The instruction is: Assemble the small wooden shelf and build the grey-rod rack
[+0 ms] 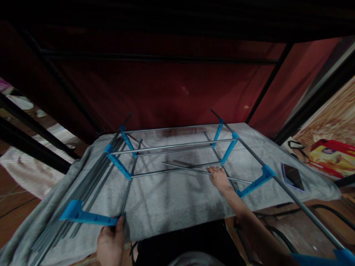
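A frame of grey metal tubes and blue plastic connectors lies across the cloth. My left hand (111,242) is closed at the near left, its fingers around the end of a blue plastic connector (94,218) where it meets a tube. With my right hand (219,177) I grip a loose metal tube (184,167), which lies slanted inside the frame. To the right of that hand is another blue connector (253,184), fixed to the long right side tube (299,203). Crossbars (172,146) join the far connectors.
Several loose tubes (91,184) lie bunched along the left side of the grey cloth (161,218). A phone (292,177) rests on the cloth at the right, near a red and yellow package (332,157). Black metal bars (266,83) and red fabric (172,92) stand behind.
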Available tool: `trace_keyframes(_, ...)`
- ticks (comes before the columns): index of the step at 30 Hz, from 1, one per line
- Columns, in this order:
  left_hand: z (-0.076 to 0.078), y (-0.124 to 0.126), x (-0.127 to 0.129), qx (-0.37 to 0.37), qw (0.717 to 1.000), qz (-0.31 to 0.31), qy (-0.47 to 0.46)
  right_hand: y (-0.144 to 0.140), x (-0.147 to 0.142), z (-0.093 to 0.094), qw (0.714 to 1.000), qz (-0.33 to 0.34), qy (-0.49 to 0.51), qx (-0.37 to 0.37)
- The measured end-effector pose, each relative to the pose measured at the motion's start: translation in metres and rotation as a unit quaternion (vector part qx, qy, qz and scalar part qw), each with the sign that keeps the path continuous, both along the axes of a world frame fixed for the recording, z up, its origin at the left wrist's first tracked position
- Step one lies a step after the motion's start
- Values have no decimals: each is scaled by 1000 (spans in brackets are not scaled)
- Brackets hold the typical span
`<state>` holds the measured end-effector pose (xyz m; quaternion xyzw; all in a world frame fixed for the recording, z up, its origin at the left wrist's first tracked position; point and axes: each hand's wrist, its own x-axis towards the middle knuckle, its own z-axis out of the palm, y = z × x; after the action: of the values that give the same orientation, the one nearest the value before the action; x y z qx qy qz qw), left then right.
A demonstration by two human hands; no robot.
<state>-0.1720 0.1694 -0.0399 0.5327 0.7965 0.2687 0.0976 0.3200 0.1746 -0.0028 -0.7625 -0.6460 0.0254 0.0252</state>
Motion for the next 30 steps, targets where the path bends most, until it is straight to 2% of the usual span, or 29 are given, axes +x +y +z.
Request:
trace_keyframes(4, 6, -1, 2, -7, 1000, -4, -17, -3, 5, -14, 998, -62, -24, 9)
trace_keyframes(9, 5, 0, 3, -16, 999, 11, -32, -5, 14, -31, 991, -121, -60, 13)
trace_keyframes(16, 2, -1, 3, 24, 998, -3, -52, -11, 27, -35, 978, -180, -101, 44)
trace_keyframes(19, 2, -1, 4, 37, 998, -8, -59, -12, 33, -37, 972, -206, -105, 28)
trace_keyframes(25, 2, -2, 10, 89, 993, 7, -72, -8, 47, -32, 977, -195, -78, -30)
trace_keyframes(30, 7, -6, 7, 131, 989, 0, -70, -15, 48, -29, 981, -180, -75, -9)
